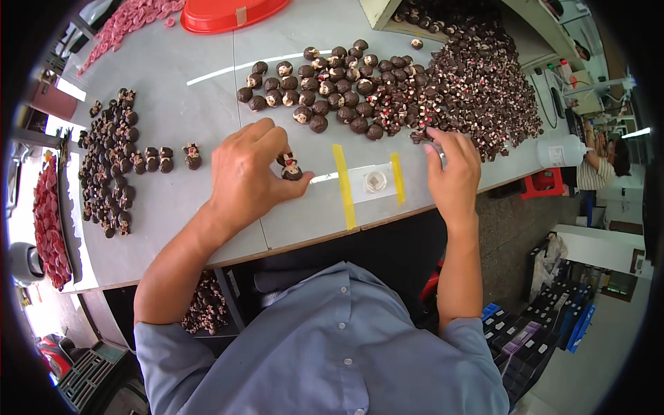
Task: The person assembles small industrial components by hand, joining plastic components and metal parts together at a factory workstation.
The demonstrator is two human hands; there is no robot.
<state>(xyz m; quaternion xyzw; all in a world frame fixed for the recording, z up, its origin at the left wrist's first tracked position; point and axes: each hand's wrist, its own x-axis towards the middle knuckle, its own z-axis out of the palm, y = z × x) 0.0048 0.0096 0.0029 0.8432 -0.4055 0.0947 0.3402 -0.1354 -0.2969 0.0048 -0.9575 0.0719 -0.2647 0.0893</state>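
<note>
My left hand (243, 166) is over the middle of the table, closed on a small dark brown figurine (291, 169) with a pale face and a touch of red, pinched between thumb and fingers. At the near edge of a heap of small dark brown pieces (484, 76), my right hand (455, 169) has its fingertips at a small dark piece (419, 135). Round brown balls (325, 86), several with pale faces, lie beyond my hands. Assembled figurines (114, 155) stand grouped at the left, with a lone one (192, 156) nearer my left hand.
Between my hands, a small clear round dish (375, 182) sits on white paper held by yellow tape strips (344, 190). A red tray (232, 14) and pink pieces (135, 24) lie at the far left. A white bottle (560, 151) is at the right end.
</note>
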